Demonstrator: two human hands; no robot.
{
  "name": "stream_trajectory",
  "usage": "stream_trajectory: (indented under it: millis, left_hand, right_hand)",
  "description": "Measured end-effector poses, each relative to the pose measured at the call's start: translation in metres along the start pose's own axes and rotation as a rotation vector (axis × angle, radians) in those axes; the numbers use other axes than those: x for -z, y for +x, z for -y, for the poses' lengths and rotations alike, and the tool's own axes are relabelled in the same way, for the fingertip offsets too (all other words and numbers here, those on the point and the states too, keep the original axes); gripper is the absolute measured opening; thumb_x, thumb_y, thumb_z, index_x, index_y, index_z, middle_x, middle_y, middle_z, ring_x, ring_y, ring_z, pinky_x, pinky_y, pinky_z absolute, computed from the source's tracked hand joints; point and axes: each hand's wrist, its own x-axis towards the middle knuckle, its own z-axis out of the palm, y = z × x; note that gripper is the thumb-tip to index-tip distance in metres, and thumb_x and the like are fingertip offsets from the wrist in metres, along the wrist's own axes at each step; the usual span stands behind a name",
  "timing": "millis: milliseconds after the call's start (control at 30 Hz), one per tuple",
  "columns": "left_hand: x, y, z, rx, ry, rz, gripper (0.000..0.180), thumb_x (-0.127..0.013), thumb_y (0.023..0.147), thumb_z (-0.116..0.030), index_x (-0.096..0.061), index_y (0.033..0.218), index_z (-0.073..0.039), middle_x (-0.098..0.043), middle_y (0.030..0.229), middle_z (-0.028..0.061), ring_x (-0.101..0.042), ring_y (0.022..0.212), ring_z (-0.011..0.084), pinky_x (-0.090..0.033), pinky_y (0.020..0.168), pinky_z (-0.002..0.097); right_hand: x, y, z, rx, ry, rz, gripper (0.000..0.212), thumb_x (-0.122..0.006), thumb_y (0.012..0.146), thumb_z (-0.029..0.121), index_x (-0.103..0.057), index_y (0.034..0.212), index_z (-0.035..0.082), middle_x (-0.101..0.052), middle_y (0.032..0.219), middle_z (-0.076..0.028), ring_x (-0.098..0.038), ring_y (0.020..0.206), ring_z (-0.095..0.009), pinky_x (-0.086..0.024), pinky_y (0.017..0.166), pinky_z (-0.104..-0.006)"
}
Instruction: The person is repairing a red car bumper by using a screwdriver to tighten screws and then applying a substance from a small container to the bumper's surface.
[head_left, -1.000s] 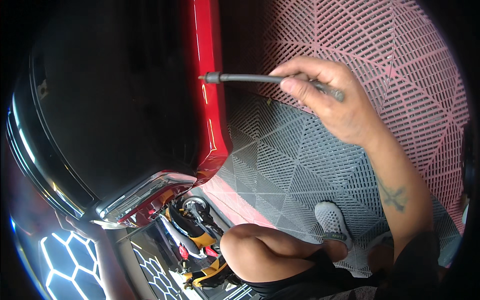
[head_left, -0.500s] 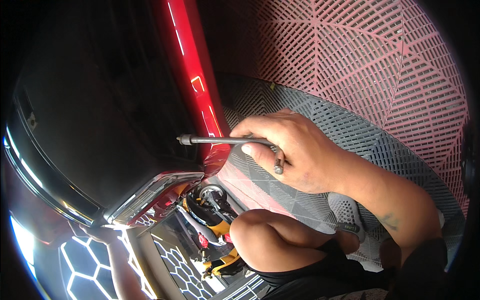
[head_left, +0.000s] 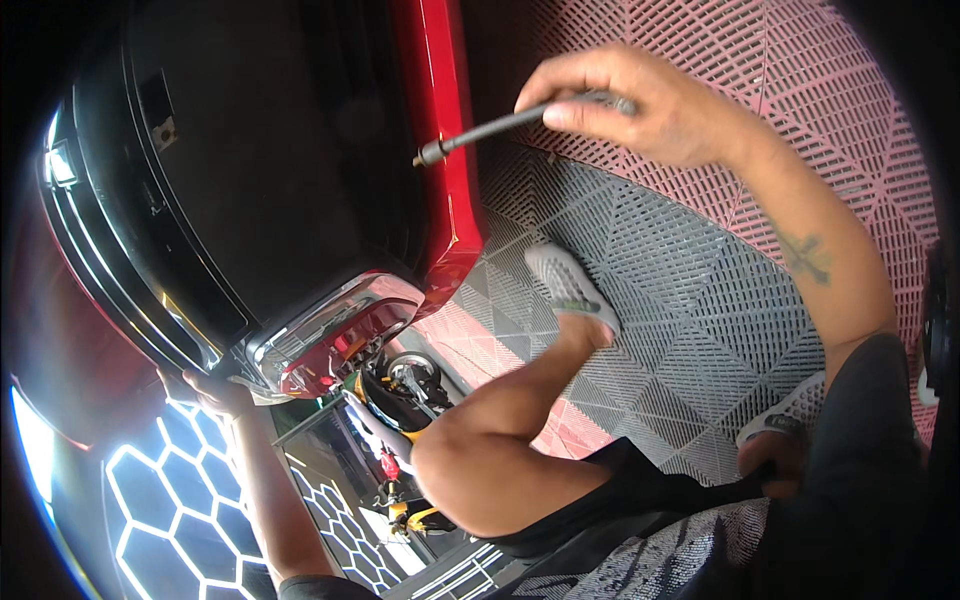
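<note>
In my right hand (head_left: 640, 105) is a dark metal L-shaped socket wrench (head_left: 495, 127), pinched between thumb and fingers near its bend. Its socket end points left, in front of the red edge strip (head_left: 440, 110) of a car's black panel (head_left: 280, 190), and a small brass-coloured tip sticks out of it. I cannot tell whether the tip touches anything. My left hand (head_left: 215, 390) is at the lower left, curled at the panel's edge beside a clear and red car lamp (head_left: 345, 320); its fingertips are partly hidden.
Grey floor tiles (head_left: 660, 270) and pink floor tiles (head_left: 850, 130), both slatted, lie to the right. My bent knee (head_left: 450, 465) and a foot in a grey clog (head_left: 565, 280) are below the car. A yellow and black motorbike (head_left: 400, 400) stands behind. Hexagonal lights (head_left: 180, 500) glow at lower left.
My right hand has moved up and to the right with the wrench, away from the lamp. The view has shifted, and my foot now shows further forward. My left hand stays at the panel's edge.
</note>
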Motion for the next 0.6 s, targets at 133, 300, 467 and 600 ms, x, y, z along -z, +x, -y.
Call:
stream_trajectory:
  millis: [133, 300, 467, 600]
  left_hand:
    - [-0.021, -0.074, -0.134, 0.275, -0.322, 0.021, 0.040, -0.061, 0.111, -0.022, -0.054, 0.141, 0.004, -0.062, 0.132, 0.0199, -0.063, 0.121, 0.0292, -0.050, 0.108, 0.0463]
    - [-0.058, -0.192, -0.255, 0.827, -1.149, 0.806, 0.056, -0.069, 0.104, -0.019, -0.051, 0.152, 0.003, -0.070, 0.125, 0.0213, -0.069, 0.117, 0.0331, -0.055, 0.108, 0.0478]
    - [-0.140, -0.189, -0.232, 1.614, -1.776, 0.645, 0.035, -0.060, 0.109, -0.018, -0.061, 0.142, -0.006, -0.072, 0.129, 0.0109, -0.064, 0.123, 0.0302, -0.046, 0.117, 0.0496]
    - [-0.181, -0.191, -0.229, 1.688, -2.050, 0.348, 0.028, -0.056, 0.110, -0.014, -0.066, 0.131, 0.000, -0.072, 0.128, 0.0116, -0.065, 0.124, 0.0302, -0.050, 0.111, 0.0500]
  right_hand:
    - [0.059, 0.003, 0.020, -0.217, -0.072, 0.084, 0.026, -0.065, 0.108, 0.025, -0.075, 0.119, 0.005, -0.072, 0.096, -0.006, -0.065, 0.085, -0.018, -0.056, 0.079, -0.0342]
    - [0.070, -0.022, 0.029, -0.168, -0.071, 0.055, 0.022, -0.063, 0.109, 0.018, -0.074, 0.116, 0.001, -0.066, 0.083, -0.001, -0.056, 0.070, -0.012, -0.048, 0.063, -0.0276]
    - [0.068, -0.053, 0.013, -0.260, 0.123, 0.015, 0.021, -0.066, 0.107, 0.015, -0.075, 0.118, -0.001, -0.068, 0.085, -0.002, -0.058, 0.073, -0.010, -0.048, 0.067, -0.0260]
    - [0.033, -0.065, -0.005, -0.318, 0.204, -0.021, 0.025, -0.067, 0.105, 0.021, -0.076, 0.119, 0.001, -0.075, 0.100, -0.008, -0.070, 0.092, -0.020, -0.057, 0.084, -0.0362]
